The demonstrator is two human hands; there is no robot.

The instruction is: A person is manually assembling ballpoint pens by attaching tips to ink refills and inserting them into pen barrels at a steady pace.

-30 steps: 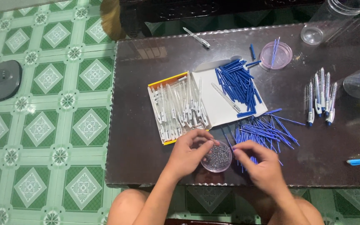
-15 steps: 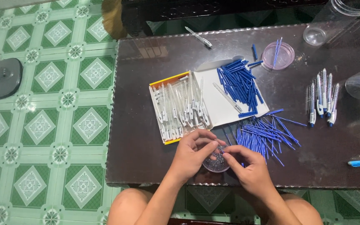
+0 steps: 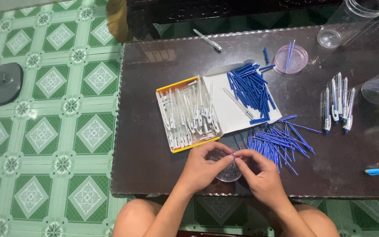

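Both hands, left hand [image 3: 205,166] and right hand [image 3: 259,173], meet fingertips pinched over a small clear dish [image 3: 228,172].

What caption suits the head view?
Both hands, left hand and right hand, meet fingertips over a small clear dish beside blue refills.

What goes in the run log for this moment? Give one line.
left hand: fingertips meet right's over small clear dish | right hand: same, grip unclear | blue refills: loose beside | open box: clear barrels
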